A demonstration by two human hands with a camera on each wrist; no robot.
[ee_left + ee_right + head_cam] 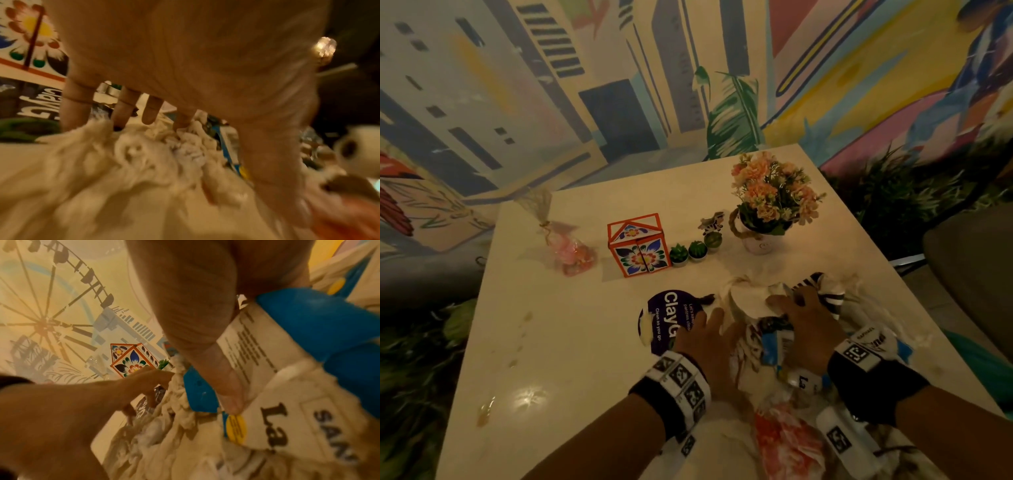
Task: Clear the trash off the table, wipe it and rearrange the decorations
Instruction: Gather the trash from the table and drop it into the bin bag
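Observation:
A heap of trash lies on the near right of the table (pixel 585 342): crumpled white tissues (pixel 746 298), a blue and white wrapper (pixel 774 346), a black-and-white striped piece (pixel 828 291) and an orange-red plastic bag (pixel 784 442). My left hand (pixel 709 329) presses on the tissues (pixel 144 146) with spread fingers (pixel 121 110), beside a round purple sign (pixel 667 318). My right hand (pixel 801 315) lies flat over the heap's far side, its thumb (pixel 226 386) resting on the printed wrapper (pixel 308 318). Neither hand grips anything.
Decorations line the table's far half: a cellophane-wrapped pink gift (pixel 571 246), a floral box (pixel 637 245), three small succulent pots (pixel 698 251), a zebra figurine (pixel 711 221) and a pot of pink flowers (pixel 770 205). Brown spill marks (pixel 482 411) dot the left side.

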